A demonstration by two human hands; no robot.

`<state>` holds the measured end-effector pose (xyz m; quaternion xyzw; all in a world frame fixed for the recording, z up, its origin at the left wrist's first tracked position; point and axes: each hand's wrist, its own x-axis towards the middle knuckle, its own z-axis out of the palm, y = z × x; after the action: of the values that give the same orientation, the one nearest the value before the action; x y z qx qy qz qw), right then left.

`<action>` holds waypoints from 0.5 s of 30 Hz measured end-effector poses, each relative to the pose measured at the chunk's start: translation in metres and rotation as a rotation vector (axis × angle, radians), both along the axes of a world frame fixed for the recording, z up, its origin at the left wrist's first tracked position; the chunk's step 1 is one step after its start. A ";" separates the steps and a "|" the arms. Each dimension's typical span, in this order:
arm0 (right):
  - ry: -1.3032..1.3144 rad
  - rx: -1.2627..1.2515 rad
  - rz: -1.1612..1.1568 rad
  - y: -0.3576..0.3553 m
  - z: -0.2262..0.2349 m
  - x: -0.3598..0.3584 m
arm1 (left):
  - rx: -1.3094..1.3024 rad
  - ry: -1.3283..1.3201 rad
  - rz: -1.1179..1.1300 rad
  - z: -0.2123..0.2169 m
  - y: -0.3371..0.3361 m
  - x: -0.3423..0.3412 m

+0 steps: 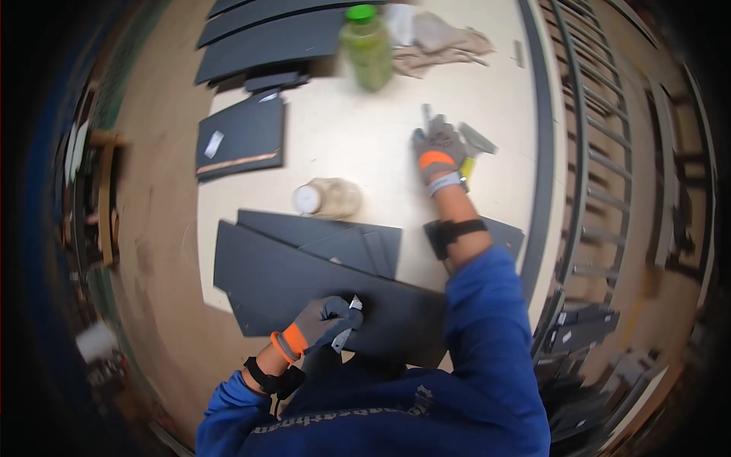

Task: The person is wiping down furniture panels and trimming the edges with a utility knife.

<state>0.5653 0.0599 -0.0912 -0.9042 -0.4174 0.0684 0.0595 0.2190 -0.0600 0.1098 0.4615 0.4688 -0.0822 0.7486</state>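
My left hand (326,323), in a grey glove with an orange cuff, is closed on a small whitish strip (355,303) above a large dark grey panel (304,286). Another pale piece (341,340) shows just below that hand; whether it is the same strip I cannot tell. Far out over the table, my right hand (442,142) has its thumb and fingers apart. A thin grey stick-like thing (426,113) lies at its fingertips, somewhat blurred. Right beside this hand is a scraper-like tool (477,139) with a wide grey blade and a yellow part.
A white-capped jar (327,198) lies left of centre on the pale table (320,137). Beyond stands a green-lidded bottle (367,49) near a crumpled cloth (442,42). Dark panels (240,137) are stacked at the left and far side. A metal roller rack (586,137) runs along the right.
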 end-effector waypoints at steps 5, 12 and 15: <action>-0.143 -0.155 0.272 0.017 0.003 0.018 | -0.040 -0.029 0.165 0.008 -0.021 -0.061; 0.672 0.563 -0.268 -0.035 0.064 0.013 | -0.015 -0.086 0.382 0.037 -0.032 -0.133; 0.651 0.814 -0.300 -0.100 0.109 -0.034 | 0.027 -0.466 0.541 0.035 -0.039 -0.176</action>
<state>0.5318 -0.0401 0.0181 -0.7898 -0.2364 0.1685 0.5403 0.0435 -0.0989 0.1444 0.3372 0.3917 0.2326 0.8239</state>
